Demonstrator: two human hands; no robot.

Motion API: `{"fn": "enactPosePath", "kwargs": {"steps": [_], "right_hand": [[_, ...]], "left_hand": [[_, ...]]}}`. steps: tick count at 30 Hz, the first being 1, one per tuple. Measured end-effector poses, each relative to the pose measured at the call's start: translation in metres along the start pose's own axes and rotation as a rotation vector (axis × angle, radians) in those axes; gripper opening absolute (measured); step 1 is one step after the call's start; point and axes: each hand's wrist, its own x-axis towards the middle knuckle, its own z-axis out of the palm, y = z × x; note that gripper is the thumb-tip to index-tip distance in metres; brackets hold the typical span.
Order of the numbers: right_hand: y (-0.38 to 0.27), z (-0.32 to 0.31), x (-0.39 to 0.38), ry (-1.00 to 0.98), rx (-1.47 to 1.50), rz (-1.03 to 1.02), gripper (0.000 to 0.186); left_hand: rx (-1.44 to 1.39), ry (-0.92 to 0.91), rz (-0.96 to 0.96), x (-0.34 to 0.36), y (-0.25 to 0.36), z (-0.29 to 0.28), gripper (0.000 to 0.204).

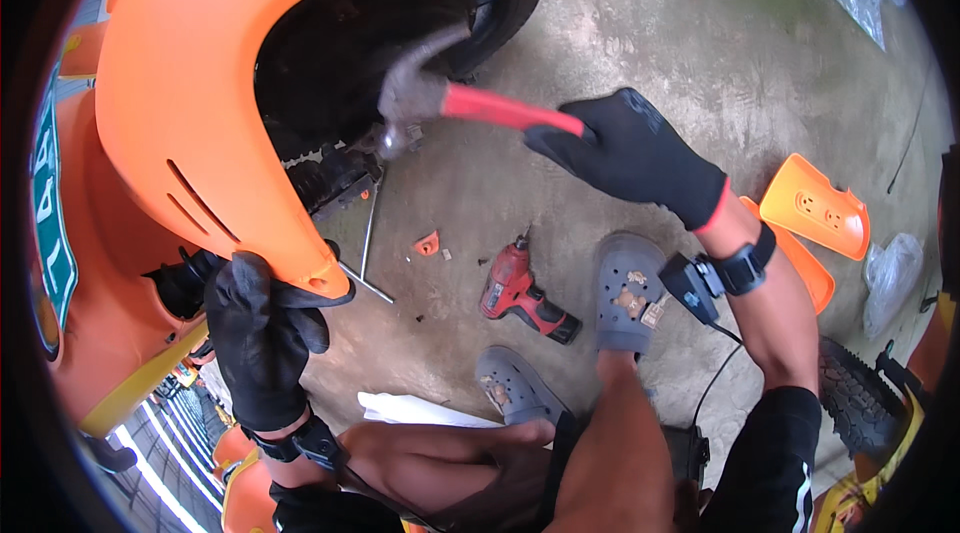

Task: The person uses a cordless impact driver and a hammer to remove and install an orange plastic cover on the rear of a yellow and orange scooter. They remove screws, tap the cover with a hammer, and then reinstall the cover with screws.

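At left above the floor, the left hand pinches the lower tip of the orange fender, the right hand clenches a hammer, and the step, apparently hammering, next calls for careful aim.

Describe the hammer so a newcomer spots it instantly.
Find the big curved orange panel at upper left. Beside its inner curve, the black-gloved right grip holds the hammer. Its straight red handle and grey claw head set it apart from the chunky red drill on the floor.
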Motion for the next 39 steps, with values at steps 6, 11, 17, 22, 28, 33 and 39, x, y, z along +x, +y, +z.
{"fn": "enactPosePath", "kwargs": {"steps": [6,11,17,22,28,33,39], "right_hand": [[0.005,0.021,-0.041,0.056,0.062,0.076,0.025],[-0.023,0.061,-0.036,0.128,0.248,-0.149,0.023],[-0.047,0.071,-0.038,0.175,0.07,-0.075,0.027],[-0.03,0.095,-0.033,0.198,0.097,-0.035,0.023],[0.012,0.121,-0.005,0.136,0.35,-0.106,0.026],[0.013,0.111,0.004,0.043,0.413,-0.024,0.026],[-0.017,0.097,-0.031,0.258,0.342,-0.055,0.019]], "left_hand": [[-0.127,0.091,-0.091,0.0,-0.003,0.005,0.038],[-0.073,0.006,-0.079,0.003,-0.002,0.002,0.039],[-0.072,-0.009,-0.01,0.005,-0.009,0.001,0.039],[-0.063,-0.049,-0.026,0.007,-0.011,0.001,0.039],[-0.089,-0.093,-0.011,0.01,-0.014,0.0,0.04],[-0.078,-0.124,-0.013,0.012,-0.014,-0.002,0.042],[-0.083,-0.129,-0.075,0.013,-0.007,0.002,0.046]]}}
